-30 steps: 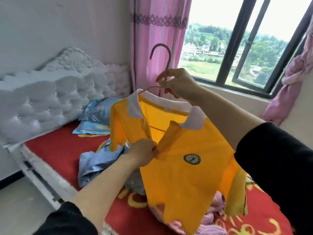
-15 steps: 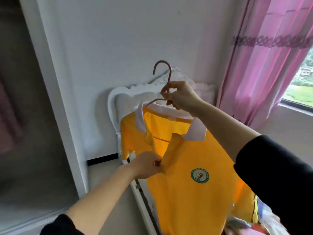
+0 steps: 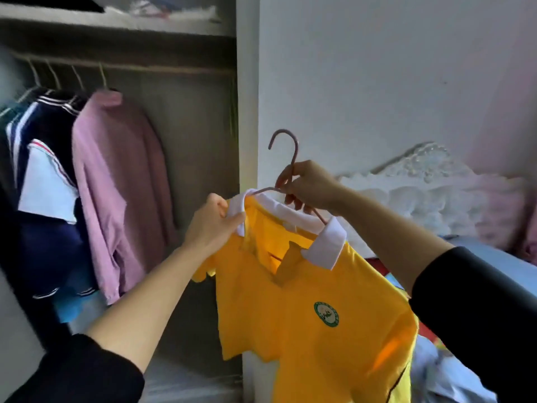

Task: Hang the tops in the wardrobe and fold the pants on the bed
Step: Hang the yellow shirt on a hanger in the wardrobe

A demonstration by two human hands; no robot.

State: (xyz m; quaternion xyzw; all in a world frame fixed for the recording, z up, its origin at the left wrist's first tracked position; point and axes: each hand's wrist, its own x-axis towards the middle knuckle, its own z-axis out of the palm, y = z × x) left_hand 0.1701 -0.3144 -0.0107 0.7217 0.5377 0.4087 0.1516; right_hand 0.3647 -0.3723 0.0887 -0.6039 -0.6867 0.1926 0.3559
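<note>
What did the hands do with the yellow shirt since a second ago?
The left hand let go of the front opening of the yellow polo shirt and now grips one end of its white collar. The person turned from the bed toward the open wardrobe, carrying the shirt along. The right hand still grips the pink hanger below its hook.

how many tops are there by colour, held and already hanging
yellow top: 1, on the held hanger
pink top: 1, hanging in the wardrobe
navy and white tops: at least 1, too blurred to split
total: at least 3
</note>
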